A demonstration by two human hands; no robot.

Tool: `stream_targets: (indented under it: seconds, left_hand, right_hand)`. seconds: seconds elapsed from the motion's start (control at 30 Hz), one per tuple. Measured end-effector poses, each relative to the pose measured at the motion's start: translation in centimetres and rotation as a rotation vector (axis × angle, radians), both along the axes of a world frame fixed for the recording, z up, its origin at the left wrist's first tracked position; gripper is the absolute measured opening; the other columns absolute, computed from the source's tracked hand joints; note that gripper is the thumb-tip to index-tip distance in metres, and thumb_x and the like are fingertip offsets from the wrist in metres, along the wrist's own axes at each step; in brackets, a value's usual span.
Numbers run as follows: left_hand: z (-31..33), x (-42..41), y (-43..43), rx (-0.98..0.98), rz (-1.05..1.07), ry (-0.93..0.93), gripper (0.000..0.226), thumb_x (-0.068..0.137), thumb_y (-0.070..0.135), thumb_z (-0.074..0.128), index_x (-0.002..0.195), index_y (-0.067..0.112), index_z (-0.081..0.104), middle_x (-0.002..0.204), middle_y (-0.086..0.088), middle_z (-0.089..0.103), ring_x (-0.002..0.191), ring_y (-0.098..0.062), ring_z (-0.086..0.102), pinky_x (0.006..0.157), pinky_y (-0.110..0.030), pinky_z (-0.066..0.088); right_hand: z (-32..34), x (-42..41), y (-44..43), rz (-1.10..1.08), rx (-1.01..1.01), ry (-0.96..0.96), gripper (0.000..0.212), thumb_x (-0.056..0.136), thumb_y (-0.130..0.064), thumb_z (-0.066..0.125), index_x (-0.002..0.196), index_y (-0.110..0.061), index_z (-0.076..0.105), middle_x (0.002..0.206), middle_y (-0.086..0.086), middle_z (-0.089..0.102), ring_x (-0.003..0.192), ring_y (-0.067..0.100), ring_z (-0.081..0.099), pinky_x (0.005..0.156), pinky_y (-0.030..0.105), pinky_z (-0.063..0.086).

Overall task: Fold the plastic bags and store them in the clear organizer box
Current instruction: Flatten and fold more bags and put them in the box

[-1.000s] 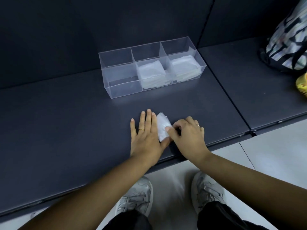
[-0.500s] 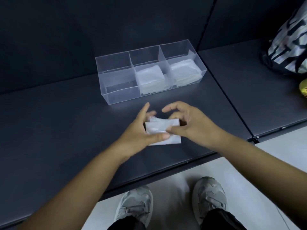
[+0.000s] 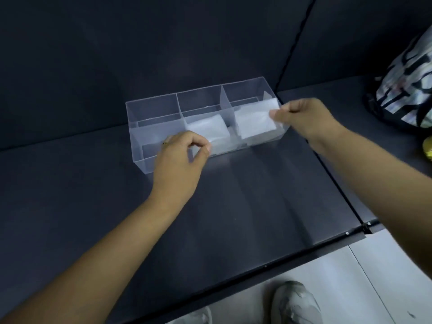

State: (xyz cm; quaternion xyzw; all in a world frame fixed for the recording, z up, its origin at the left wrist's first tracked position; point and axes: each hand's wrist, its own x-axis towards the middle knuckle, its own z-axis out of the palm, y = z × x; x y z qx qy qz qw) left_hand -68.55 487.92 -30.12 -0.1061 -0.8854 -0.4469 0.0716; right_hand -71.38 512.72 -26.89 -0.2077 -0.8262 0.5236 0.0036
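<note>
three compartments split the box (image 3: 150, 98): the left looks bare, the middle holds a stack (image 3: 205, 127), and the bag (image 3: 254, 120) hangs tilted over the right one, one corner above the rim. the right hand (image 3: 304, 118) has its grip clamped on that bag's edge. the left hand (image 3: 180, 164) curls at the front wall; whether its grip holds anything, i cannot tell. best to lower the bag flat, square to the compartment, then release. open shelf (image 3: 233, 195) lies in front; a patterned sack (image 3: 406, 85) sits well to the right.
</note>
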Motion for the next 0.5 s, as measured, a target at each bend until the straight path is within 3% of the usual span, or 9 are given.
stream_targets:
  seconds: [0.03, 0.1, 0.17, 0.23, 0.33, 0.43, 0.5]
  left_hand:
    - [-0.7, -0.2, -0.1, -0.214, -0.040, 0.069, 0.024, 0.091, 0.032, 0.059, 0.112, 0.021, 0.064, 0.117, 0.015, 0.061, 0.118, -0.014, 0.050, 0.102, -0.022, 0.032]
    - [-2.1, -0.1, -0.2, -0.550, -0.102, 0.052, 0.056, 0.094, 0.049, 0.042, 0.143, 0.021, 0.040, 0.152, 0.004, 0.033, 0.143, -0.021, 0.021, 0.116, -0.037, 0.004]
    - [-3.2, 0.0, -0.4, -0.721, -0.117, 0.049, 0.070, 0.093, 0.057, 0.027, 0.152, 0.022, 0.015, 0.161, 0.003, 0.007, 0.148, -0.020, 0.001, 0.116, -0.044, -0.012]
    - [-3.7, 0.1, -0.5, -0.774, -0.129, 0.075, 0.074, 0.092, 0.058, 0.023, 0.153, 0.021, 0.005, 0.161, 0.002, 0.001, 0.148, -0.020, -0.002, 0.116, -0.046, -0.013]
    - [-3.7, -0.2, -0.7, -0.779, -0.151, 0.085, 0.074, 0.092, 0.057, 0.025, 0.153, 0.019, 0.006, 0.161, 0.001, 0.005, 0.148, -0.020, 0.001, 0.116, -0.045, -0.012]
    - [-3.8, -0.2, -0.8, -0.774, -0.167, 0.090, 0.074, 0.092, 0.057, 0.026, 0.153, 0.019, 0.008, 0.161, 0.001, 0.006, 0.148, -0.020, 0.001, 0.116, -0.045, -0.011]
    - [-3.9, -0.2, -0.9, -0.775, -0.170, 0.090, 0.074, 0.092, 0.057, 0.026, 0.153, 0.018, 0.009, 0.161, 0.001, 0.006, 0.148, -0.020, 0.000, 0.116, -0.045, -0.011]
  right_hand:
    - [-0.2, -1.0, 0.7, -0.008, 0.064, -0.019, 0.026, 0.083, -0.024, 0.074, 0.091, 0.001, 0.069, 0.090, 0.007, 0.067, 0.086, 0.014, 0.060, 0.084, 0.030, 0.049]
    - [-0.8, -2.5, 1.5, 0.021, 0.238, -0.089, 0.025, 0.081, -0.026, 0.075, 0.085, -0.002, 0.069, 0.089, 0.007, 0.067, 0.087, 0.016, 0.060, 0.081, 0.028, 0.047]
    - [-1.5, -3.4, 1.6, 0.058, 0.383, -0.145, 0.024, 0.080, -0.029, 0.075, 0.081, -0.005, 0.069, 0.089, 0.008, 0.068, 0.089, 0.019, 0.061, 0.084, 0.030, 0.049]
    - [-1.8, -4.0, 1.4, 0.069, 0.503, -0.162, 0.023, 0.079, -0.031, 0.075, 0.077, -0.010, 0.067, 0.090, 0.007, 0.068, 0.093, 0.022, 0.063, 0.085, 0.033, 0.050]
    - [-2.1, -4.0, 1.0, 0.021, 0.710, -0.075, 0.022, 0.075, -0.030, 0.076, 0.081, -0.014, 0.063, 0.104, 0.009, 0.063, 0.103, 0.029, 0.058, 0.089, 0.039, 0.047]
    - [-2.1, -3.0, 0.1, 0.021, 0.857, 0.214, 0.026, 0.078, -0.023, 0.071, 0.100, -0.011, 0.064, 0.114, 0.013, 0.053, 0.106, 0.033, 0.050, 0.090, 0.041, 0.040]
    - [-2.6, -1.9, -0.7, 0.239, 0.885, 0.347, 0.024, 0.086, -0.024, 0.064, 0.106, -0.010, 0.066, 0.115, 0.012, 0.057, 0.104, 0.034, 0.053, 0.089, 0.043, 0.042]
